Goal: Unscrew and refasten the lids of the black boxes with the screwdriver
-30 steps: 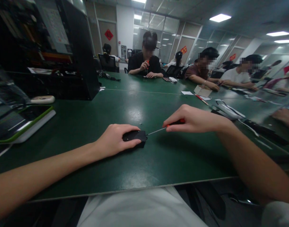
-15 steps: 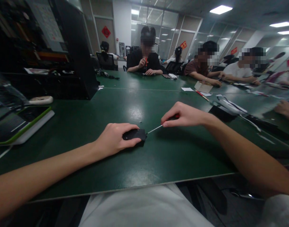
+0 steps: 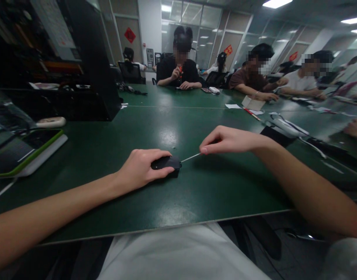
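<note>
On the green tabletop (image 3: 155, 206), a small black box (image 3: 173, 163) lies flat with a little loop or tab at its right end. My left hand (image 3: 143, 165) is closed around the box, thumb on the near side and fingers on the far side. A screwdriver (image 3: 190, 157) with a thin metal shaft reaches from my right hand (image 3: 225, 140) to the box's right end. My right fingers are pinched around its handle, which they now hide. Whether the tip sits in a screw is too small to tell.
At left stand a green-edged device (image 3: 26, 151), a beige rounded object (image 3: 51, 122) and a tall black cabinet (image 3: 90, 66). A white power strip (image 3: 287, 126) with cables lies at right. Across the table, a person (image 3: 180, 74) holds an orange-handled screwdriver (image 3: 180, 70); other people sit further right.
My right fingers have turned over the screwdriver handle, so its red part no longer shows. The box and my left hand stay in place; the view has shifted slightly.
</note>
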`<state>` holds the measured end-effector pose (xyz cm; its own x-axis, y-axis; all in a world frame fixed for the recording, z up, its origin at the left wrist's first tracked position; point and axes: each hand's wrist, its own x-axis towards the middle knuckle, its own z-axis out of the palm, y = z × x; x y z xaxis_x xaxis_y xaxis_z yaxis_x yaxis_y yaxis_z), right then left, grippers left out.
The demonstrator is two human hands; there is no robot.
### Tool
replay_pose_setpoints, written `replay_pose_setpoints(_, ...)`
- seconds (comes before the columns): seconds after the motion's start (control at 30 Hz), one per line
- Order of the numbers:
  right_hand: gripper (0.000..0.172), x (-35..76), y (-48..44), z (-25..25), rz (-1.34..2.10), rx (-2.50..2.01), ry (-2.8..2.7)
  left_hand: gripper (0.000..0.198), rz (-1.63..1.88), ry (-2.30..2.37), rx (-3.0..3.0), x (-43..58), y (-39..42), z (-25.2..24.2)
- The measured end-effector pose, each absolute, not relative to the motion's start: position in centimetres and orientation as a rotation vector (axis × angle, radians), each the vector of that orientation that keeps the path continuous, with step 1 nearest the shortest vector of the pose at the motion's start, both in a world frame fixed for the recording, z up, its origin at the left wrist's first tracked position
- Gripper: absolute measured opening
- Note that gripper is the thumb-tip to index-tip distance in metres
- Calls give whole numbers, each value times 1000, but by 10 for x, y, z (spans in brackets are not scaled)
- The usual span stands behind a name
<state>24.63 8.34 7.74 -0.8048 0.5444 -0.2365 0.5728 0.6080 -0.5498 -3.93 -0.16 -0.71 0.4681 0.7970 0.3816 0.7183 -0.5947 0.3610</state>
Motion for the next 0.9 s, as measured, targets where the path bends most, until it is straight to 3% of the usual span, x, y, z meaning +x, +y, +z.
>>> replay_pose_setpoints(0.13, 64, 240, 103, 49, -1356, 785, 2560, 45, 794, 1318, 2569, -40, 0, -8)
replay_pose_setpoints(0.33, 58, 245, 108, 44, -1241, 718, 2688, 43, 809, 1302, 2564, -40, 0, -8)
replay_pose_setpoints(0.6, 56, 228, 102, 13, -1462, 721, 2751, 45, 867, 1316, 2472, -39, -1, -8)
replay_pose_setpoints(0.7, 48, 229, 101, 21, -1124, 608, 2996, 44, 870, 1304, 2466, -39, -2, -8)
replay_pose_setpoints(0.9, 34, 238, 98, 27, -19, 339, 3468, 44, 881, 1296, 2470, -38, -1, -8)
